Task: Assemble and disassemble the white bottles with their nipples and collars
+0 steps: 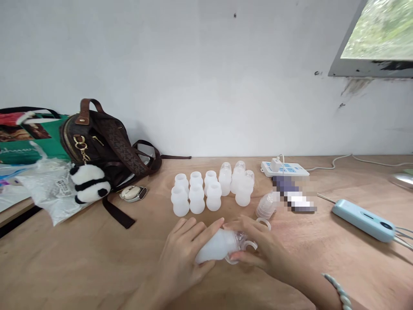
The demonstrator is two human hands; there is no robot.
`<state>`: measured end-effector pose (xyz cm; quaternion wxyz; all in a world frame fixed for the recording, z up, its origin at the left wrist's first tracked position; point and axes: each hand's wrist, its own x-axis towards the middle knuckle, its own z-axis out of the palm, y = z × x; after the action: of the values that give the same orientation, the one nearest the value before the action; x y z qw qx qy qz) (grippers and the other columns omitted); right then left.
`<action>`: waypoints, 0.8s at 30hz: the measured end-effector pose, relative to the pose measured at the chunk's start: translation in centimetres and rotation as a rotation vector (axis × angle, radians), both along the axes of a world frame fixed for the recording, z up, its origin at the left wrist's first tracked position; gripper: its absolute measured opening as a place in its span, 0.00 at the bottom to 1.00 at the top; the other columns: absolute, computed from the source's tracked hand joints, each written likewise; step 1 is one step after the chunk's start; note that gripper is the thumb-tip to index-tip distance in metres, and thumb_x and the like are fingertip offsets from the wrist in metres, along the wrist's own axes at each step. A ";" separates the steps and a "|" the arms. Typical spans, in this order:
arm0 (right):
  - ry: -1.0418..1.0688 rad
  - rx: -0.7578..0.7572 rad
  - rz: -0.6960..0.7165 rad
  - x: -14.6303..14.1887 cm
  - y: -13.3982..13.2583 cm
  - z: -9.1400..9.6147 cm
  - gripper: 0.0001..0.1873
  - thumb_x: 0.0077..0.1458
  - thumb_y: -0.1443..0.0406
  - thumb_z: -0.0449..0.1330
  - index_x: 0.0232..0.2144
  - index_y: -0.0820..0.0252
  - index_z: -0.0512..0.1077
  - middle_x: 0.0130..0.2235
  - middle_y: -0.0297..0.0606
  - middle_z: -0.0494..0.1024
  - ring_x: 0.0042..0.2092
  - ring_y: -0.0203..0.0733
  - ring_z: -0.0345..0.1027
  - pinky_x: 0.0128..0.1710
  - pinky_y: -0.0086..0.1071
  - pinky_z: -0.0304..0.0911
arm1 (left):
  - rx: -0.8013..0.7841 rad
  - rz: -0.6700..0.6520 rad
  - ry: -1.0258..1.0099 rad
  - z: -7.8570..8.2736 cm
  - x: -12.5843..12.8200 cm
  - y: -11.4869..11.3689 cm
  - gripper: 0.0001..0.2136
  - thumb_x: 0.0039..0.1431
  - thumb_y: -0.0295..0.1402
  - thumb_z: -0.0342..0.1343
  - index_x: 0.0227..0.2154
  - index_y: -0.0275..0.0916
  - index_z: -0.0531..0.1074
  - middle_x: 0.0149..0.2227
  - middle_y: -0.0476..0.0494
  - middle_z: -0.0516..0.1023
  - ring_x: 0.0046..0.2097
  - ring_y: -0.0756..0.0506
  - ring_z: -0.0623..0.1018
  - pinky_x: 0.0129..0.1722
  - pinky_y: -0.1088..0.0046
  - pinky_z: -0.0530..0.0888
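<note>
A frosted white baby bottle (217,247) lies on its side between my hands, low over the table. My left hand (184,247) wraps around its body. At the mouth end, my right hand (260,243) closes thumb and fingers over a clear plastic piece (241,239), whose exact shape is partly hidden by the fingers. A white ring (251,245) shows beside that piece, under the right hand. Just beyond the right hand another white ring (264,223) rests on the table, near a stack of clear bottle caps (266,206).
Several open white bottles (196,199) stand in rows ahead, with 3 clear-capped bottles (238,178) to their right. A power strip (295,169), a blurred phone-like object (295,193) and a light-blue device (363,219) lie right. At left are a brown backpack (106,142), panda charm (90,183) and watch (134,193).
</note>
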<state>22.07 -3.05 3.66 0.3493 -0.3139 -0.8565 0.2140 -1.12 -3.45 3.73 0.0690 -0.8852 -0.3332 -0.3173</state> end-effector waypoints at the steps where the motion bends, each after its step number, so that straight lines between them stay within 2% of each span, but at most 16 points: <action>1: -0.032 0.125 0.022 0.3 0.2 -0.1 0.13 0.66 0.65 0.55 0.53 0.50 0.67 0.50 0.41 0.76 0.51 0.46 0.70 0.49 0.41 0.69 | -0.011 0.008 -0.019 0.0 -0.1 0.1 0.28 0.56 0.29 0.56 0.61 0.38 0.63 0.32 0.49 0.77 0.33 0.43 0.71 0.34 0.68 0.64; 3: -0.056 0.259 -0.001 0.5 0.4 -0.4 0.21 0.67 0.65 0.55 0.60 0.44 0.61 0.60 0.43 0.68 0.61 0.50 0.62 0.55 0.47 0.66 | -0.002 0.033 -0.037 0.0 -0.2 0.1 0.27 0.57 0.30 0.57 0.60 0.37 0.63 0.33 0.48 0.78 0.34 0.43 0.72 0.35 0.68 0.64; 4: -0.046 0.260 -0.041 0.5 0.3 -0.4 0.26 0.65 0.61 0.58 0.62 0.44 0.57 0.62 0.45 0.65 0.62 0.52 0.61 0.55 0.48 0.66 | 0.012 0.045 -0.031 0.0 -0.2 0.0 0.26 0.58 0.30 0.57 0.60 0.37 0.63 0.33 0.48 0.78 0.34 0.43 0.73 0.35 0.68 0.63; 6: -0.006 0.167 -0.130 0.2 0.0 -0.3 0.36 0.59 0.51 0.63 0.64 0.48 0.53 0.60 0.49 0.67 0.58 0.55 0.65 0.50 0.47 0.70 | 0.056 0.068 0.008 0.2 -0.3 -0.2 0.25 0.59 0.28 0.56 0.60 0.36 0.64 0.33 0.48 0.78 0.34 0.42 0.72 0.35 0.67 0.62; 7: 0.004 0.101 -0.171 -0.1 -0.2 -0.1 0.37 0.58 0.49 0.63 0.63 0.52 0.54 0.56 0.49 0.70 0.54 0.54 0.68 0.47 0.46 0.70 | 0.081 0.075 0.032 0.2 -0.2 -0.3 0.25 0.60 0.28 0.55 0.60 0.36 0.64 0.33 0.47 0.78 0.34 0.42 0.72 0.35 0.67 0.62; 9: -0.044 -0.047 -0.243 -0.6 -0.5 0.6 0.24 0.61 0.50 0.59 0.53 0.55 0.65 0.44 0.43 0.77 0.43 0.50 0.72 0.40 0.42 0.70 | 0.124 0.085 0.078 0.2 -0.2 -0.4 0.23 0.61 0.28 0.54 0.60 0.35 0.64 0.34 0.47 0.79 0.34 0.42 0.71 0.36 0.66 0.62; 11: -0.115 -0.202 -0.269 -1.0 -0.7 1.5 0.13 0.64 0.53 0.57 0.40 0.56 0.70 0.33 0.37 0.76 0.35 0.44 0.71 0.35 0.37 0.68 | 0.148 0.086 0.108 0.2 -0.3 -0.4 0.22 0.64 0.30 0.53 0.60 0.34 0.64 0.34 0.47 0.79 0.34 0.42 0.72 0.37 0.66 0.62; 13: -0.125 -0.284 -0.235 -1.2 -0.8 2.5 0.10 0.60 0.56 0.62 0.39 0.55 0.71 0.35 0.35 0.77 0.37 0.44 0.71 0.35 0.35 0.68 | 0.157 0.097 0.116 0.1 -0.4 -0.3 0.21 0.66 0.31 0.52 0.60 0.34 0.64 0.34 0.46 0.79 0.35 0.41 0.72 0.37 0.66 0.62; 14: -0.114 -0.282 -0.212 -1.2 -0.8 2.9 0.14 0.57 0.57 0.65 0.44 0.53 0.70 0.41 0.37 0.77 0.41 0.45 0.72 0.37 0.36 0.69 | 0.160 0.101 0.114 0.1 -0.5 -0.3 0.21 0.66 0.31 0.52 0.60 0.34 0.64 0.35 0.45 0.80 0.36 0.41 0.73 0.38 0.65 0.62; 16: -0.104 -0.243 -0.196 -1.1 -0.9 3.4 0.31 0.51 0.58 0.70 0.55 0.49 0.65 0.53 0.40 0.74 0.50 0.50 0.70 0.42 0.38 0.70 | 0.153 0.107 0.104 -0.1 -0.6 -0.2 0.21 0.67 0.32 0.52 0.60 0.34 0.64 0.36 0.43 0.80 0.37 0.40 0.74 0.38 0.65 0.63; 17: -0.115 -0.234 -0.211 -1.1 -1.0 3.5 0.34 0.50 0.58 0.70 0.57 0.48 0.64 0.55 0.41 0.72 0.51 0.51 0.69 0.42 0.39 0.70 | 0.148 0.107 0.098 -0.2 -0.6 -0.2 0.21 0.67 0.33 0.52 0.61 0.34 0.64 0.36 0.43 0.80 0.37 0.40 0.74 0.38 0.65 0.63; 18: -0.136 -0.243 -0.234 -1.1 -1.1 3.5 0.31 0.52 0.56 0.69 0.56 0.49 0.65 0.53 0.41 0.74 0.49 0.50 0.70 0.41 0.39 0.70 | 0.139 0.107 0.094 -0.3 -0.5 -0.3 0.21 0.67 0.33 0.52 0.61 0.35 0.65 0.36 0.43 0.80 0.38 0.40 0.75 0.38 0.65 0.63; 20: -0.215 -0.289 -0.291 -1.2 -1.3 3.3 0.17 0.59 0.54 0.63 0.46 0.53 0.70 0.41 0.40 0.78 0.41 0.48 0.72 0.35 0.37 0.70 | 0.124 0.107 0.086 -0.4 -0.4 -0.4 0.21 0.66 0.32 0.53 0.60 0.35 0.65 0.35 0.44 0.80 0.38 0.40 0.75 0.37 0.65 0.63; 22: -0.293 -0.284 -0.304 -1.1 -1.4 3.1 0.12 0.62 0.53 0.59 0.39 0.55 0.72 0.32 0.37 0.77 0.34 0.46 0.72 0.31 0.36 0.69 | 0.080 0.101 0.057 -0.5 -0.2 -0.4 0.21 0.63 0.29 0.53 0.59 0.36 0.67 0.35 0.44 0.80 0.37 0.40 0.75 0.37 0.65 0.64; 24: -0.296 -0.158 -0.212 -0.7 -1.5 3.1 0.10 0.64 0.57 0.58 0.43 0.55 0.72 0.36 0.39 0.78 0.36 0.45 0.73 0.32 0.36 0.70 | -0.037 0.080 -0.029 -0.3 0.0 -0.5 0.22 0.59 0.32 0.56 0.57 0.38 0.70 0.36 0.44 0.81 0.36 0.40 0.75 0.36 0.65 0.65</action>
<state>21.35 -4.51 6.76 0.2146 -0.4568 -0.8411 0.1943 -1.11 -3.91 3.43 0.0602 -0.8675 -0.3753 -0.3208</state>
